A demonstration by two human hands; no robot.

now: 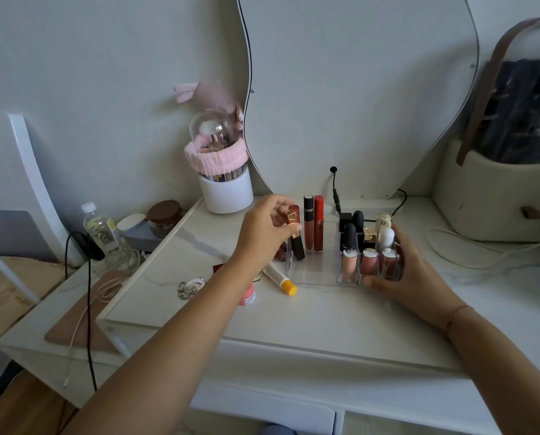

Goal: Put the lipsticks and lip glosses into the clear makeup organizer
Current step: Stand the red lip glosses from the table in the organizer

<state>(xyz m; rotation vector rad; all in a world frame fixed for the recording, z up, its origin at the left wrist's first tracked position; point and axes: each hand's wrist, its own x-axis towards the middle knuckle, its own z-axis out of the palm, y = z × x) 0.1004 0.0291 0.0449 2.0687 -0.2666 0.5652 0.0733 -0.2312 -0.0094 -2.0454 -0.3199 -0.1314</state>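
Your right hand (410, 274) clasps the organizer (312, 275): brace it. Your left hand (262, 235) pinches the lipstick (299, 248); seat it upright, then release.

Clear organizer (312, 277), red gloss (318, 224), yellow-capped tube (279, 279), pink headband (213, 160).

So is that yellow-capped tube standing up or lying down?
Lying down: the tube lies flat on the tabletop, just left of the clear organizer.
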